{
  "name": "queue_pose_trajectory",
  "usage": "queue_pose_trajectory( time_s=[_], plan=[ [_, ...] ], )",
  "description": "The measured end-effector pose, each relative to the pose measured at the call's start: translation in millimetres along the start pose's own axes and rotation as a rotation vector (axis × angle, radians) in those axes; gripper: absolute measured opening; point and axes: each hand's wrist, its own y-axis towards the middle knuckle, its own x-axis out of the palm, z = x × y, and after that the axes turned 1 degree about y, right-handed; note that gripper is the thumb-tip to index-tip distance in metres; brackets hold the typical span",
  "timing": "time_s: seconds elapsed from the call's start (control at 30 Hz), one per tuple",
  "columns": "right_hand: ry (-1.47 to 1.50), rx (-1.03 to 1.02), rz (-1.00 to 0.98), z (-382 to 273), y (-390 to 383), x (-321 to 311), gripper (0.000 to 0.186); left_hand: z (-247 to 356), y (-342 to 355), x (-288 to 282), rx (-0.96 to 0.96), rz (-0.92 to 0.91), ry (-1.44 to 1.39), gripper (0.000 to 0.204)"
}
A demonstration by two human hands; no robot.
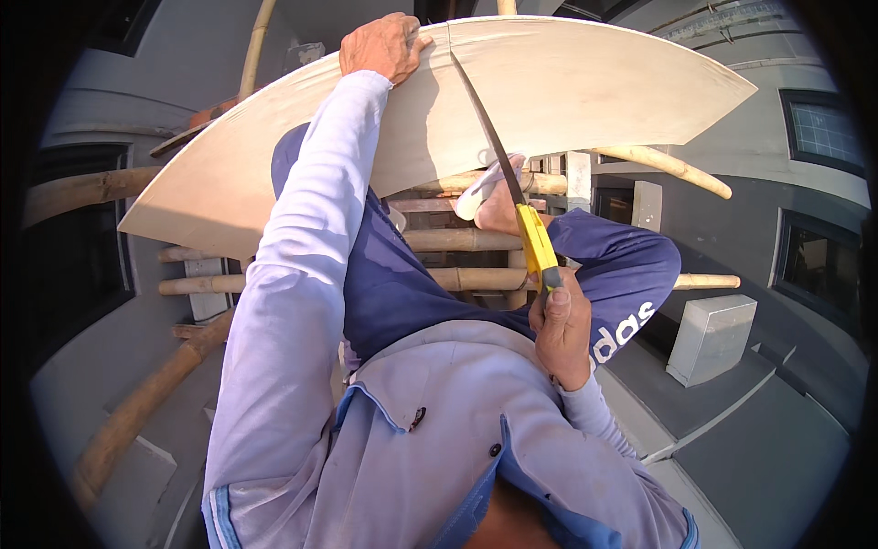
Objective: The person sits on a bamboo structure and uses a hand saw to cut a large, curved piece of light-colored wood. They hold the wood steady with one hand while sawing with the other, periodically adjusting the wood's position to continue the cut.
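A wide, pale board [585,87], likely plywood, spans the view in front of me and looks curved through the lens. My left hand [382,48] is closed over its far edge, left of a short dark cut line. In my right hand [562,329] is the grey and yellow handle of a handsaw [533,242], held close to my body. The saw's dark blade reaches away over the board, its tip at the near end of the cut line. My bent legs are below the board, and one foot [498,206] shows beneath its near edge.
Bamboo poles [466,241] cross under and around me like scaffolding. One pole [668,166] juts out to the right, and another [137,412] slants at the lower left. Grey walls with dark windows [819,128] flank both sides. A pale block [713,339] projects at the right.
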Motion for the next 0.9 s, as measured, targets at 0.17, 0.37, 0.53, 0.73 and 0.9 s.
queue_pose_trajectory(
  time_s=[0.17, 0.37, 0.53, 0.73, 0.9],
  plan=[
    [-0.136, -0.294, 0.153, 24.9, 137.2, 41.3, 0.048, 11.7, 17.8, -10.3, -0.019, -0.106, 0.016, 0.037],
    [-0.046, -0.077, 0.058, 10.8, 5.1, 4.1, 0.055, -13.9, 8.7, 12.2, -0.028, -0.040, 0.005, 0.038],
    [-0.161, -0.228, 0.217, 47.0, 169.8, 45.2, 0.046, 30.2, 14.0, -19.4, 0.050, -0.171, 0.025, 0.039],
    [0.015, -0.069, 0.046, 4.8, 9.6, 11.0, 0.047, 4.1, 15.9, -3.8, -0.109, -0.194, -0.015, 0.045],
    [0.066, 0.057, 0.136, 0.2, -159.3, -42.2, 0.061, -15.9, 32.0, -31.4, 0.012, -0.474, -0.144, 0.050]
  ],
)
